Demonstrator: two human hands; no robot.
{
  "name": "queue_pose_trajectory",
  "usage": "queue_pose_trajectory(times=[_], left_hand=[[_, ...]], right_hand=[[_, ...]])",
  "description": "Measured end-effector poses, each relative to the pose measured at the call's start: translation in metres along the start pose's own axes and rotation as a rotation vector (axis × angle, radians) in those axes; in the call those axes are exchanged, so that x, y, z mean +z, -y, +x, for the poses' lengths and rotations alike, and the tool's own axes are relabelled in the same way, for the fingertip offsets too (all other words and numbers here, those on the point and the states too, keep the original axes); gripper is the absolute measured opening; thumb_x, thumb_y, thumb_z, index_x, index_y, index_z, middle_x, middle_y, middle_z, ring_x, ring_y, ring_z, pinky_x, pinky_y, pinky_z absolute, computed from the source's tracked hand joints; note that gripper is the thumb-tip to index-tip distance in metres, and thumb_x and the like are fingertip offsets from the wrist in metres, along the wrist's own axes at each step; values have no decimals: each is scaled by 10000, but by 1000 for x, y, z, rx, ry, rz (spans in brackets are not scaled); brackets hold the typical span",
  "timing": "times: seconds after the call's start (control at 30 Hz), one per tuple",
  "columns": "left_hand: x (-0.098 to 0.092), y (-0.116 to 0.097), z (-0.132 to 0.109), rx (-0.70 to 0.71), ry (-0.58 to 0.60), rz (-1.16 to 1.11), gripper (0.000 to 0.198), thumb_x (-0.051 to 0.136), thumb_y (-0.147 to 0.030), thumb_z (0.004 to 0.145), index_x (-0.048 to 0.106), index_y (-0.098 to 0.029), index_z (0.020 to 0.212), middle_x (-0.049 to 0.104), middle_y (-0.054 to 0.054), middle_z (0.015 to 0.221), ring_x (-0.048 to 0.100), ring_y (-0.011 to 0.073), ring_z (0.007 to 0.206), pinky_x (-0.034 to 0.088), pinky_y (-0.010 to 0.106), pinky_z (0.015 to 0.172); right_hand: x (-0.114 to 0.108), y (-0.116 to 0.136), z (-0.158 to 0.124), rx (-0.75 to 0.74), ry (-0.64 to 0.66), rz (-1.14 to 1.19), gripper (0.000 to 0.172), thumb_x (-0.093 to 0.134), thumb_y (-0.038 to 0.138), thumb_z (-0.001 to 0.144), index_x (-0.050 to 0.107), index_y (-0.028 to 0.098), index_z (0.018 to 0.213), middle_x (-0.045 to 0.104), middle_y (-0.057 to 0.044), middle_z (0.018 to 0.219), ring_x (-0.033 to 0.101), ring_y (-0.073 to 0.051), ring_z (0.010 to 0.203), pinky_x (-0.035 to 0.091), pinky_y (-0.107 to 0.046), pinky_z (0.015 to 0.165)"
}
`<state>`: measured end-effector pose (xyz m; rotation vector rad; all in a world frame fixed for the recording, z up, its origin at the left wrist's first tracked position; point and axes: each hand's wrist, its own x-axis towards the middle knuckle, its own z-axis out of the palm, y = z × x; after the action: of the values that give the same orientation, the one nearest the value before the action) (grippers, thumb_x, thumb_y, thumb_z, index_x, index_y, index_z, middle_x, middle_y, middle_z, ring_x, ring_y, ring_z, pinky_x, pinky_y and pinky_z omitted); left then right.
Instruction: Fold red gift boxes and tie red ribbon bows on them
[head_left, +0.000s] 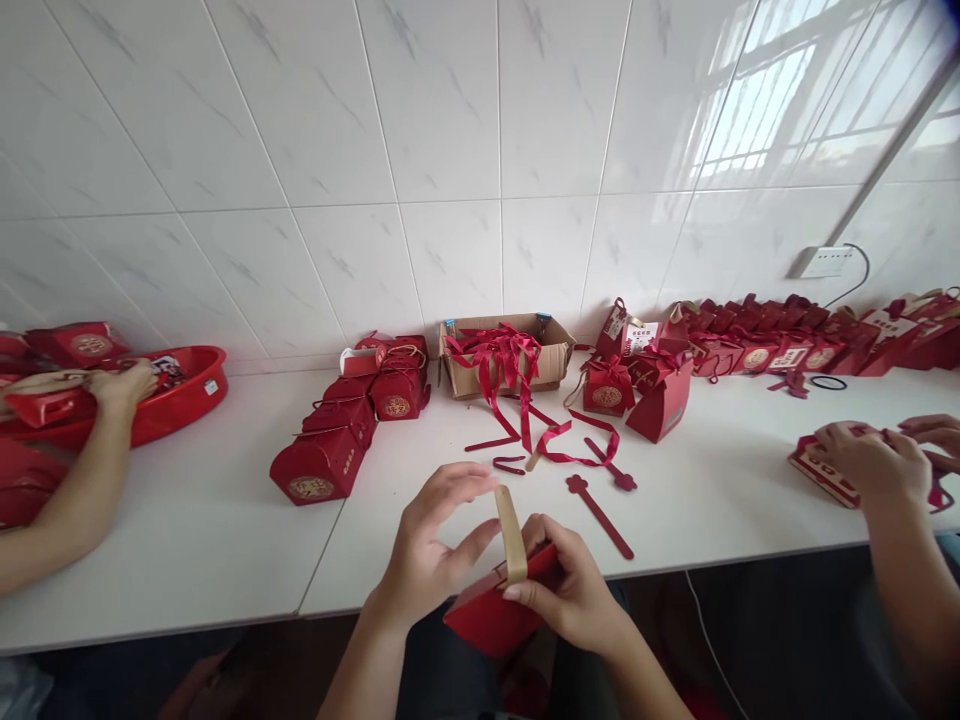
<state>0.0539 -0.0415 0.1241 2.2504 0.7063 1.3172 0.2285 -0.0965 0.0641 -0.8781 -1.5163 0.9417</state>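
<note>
My right hand [574, 585] grips a red gift box [491, 612] over the table's front edge, its thumb at the base of a gold strap [511, 530]. The strap stands up from the top of the box. To its left is my left hand [442, 540], its fingers apart and curved around the strap's upper end; contact there is hard to make out. Beyond my hands lie a dark red flower-ended strap [604, 520] and a second such strap [619, 468]. A cardboard box [555, 368] with dark red ribbons [499, 355] hanging out stands farther back.
Finished-looking red boxes [319, 455] stand in a row at left, and more red boxes [757, 350] line the wall at right. A co-worker's arm [97, 470] reaches over a red basin [202, 385] at far left. Another person's hands [877, 460] hold a box at right.
</note>
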Motion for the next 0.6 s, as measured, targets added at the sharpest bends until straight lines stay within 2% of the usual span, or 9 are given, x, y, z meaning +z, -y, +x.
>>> queue_pose_trajectory(times=[0.07,0.13,0.2,0.3,0.37,0.43,0.6], left_hand=[[-1,-7,1,71,38,36,228,612,-125,814,674,-241,1000,638,67,1037,621,179,945,524,292,793],[-1,-12,-2,51,41,22,197,605,-107,815,698,-229,939,665,51,943,643,159,876,531,260,757],[1,-15,-7,-52,32,-29,177,618,-121,812,701,-214,937,684,45,894,657,155,834,535,244,733],[4,-20,-16,-281,35,-160,126,621,-180,823,695,-186,924,700,53,876,674,165,803,545,241,709],[6,-22,-20,-409,37,-247,113,620,-222,828,689,-170,901,703,51,832,677,163,753,547,234,671],[7,-25,-22,-471,45,-306,112,627,-240,824,686,-163,879,704,47,792,672,158,712,541,226,637],[8,-29,-22,-416,93,-290,63,652,-197,800,697,-165,832,713,60,815,666,164,723,519,220,616]], right_hand=[[1,3,-2,-47,-1,-58,247,716,310,758,488,217,780,558,2,753,510,-154,692,410,-285,641],[0,7,-3,-116,-19,-114,231,708,290,769,489,221,793,549,4,757,502,-154,697,404,-288,644],[-3,12,-2,-206,-53,-183,215,689,262,786,479,223,809,543,5,756,499,-155,697,396,-294,646],[-6,19,0,-330,-100,-308,207,667,221,801,461,222,815,536,8,735,493,-158,687,381,-306,643],[-7,23,1,-371,-115,-364,210,664,201,803,456,220,820,540,7,731,493,-159,685,375,-310,639],[-6,26,1,-390,-122,-386,212,662,184,803,454,219,825,549,5,735,496,-156,683,374,-310,634],[-6,29,-1,-409,-141,-396,197,642,162,812,452,215,826,558,1,735,506,-154,681,376,-314,630]])
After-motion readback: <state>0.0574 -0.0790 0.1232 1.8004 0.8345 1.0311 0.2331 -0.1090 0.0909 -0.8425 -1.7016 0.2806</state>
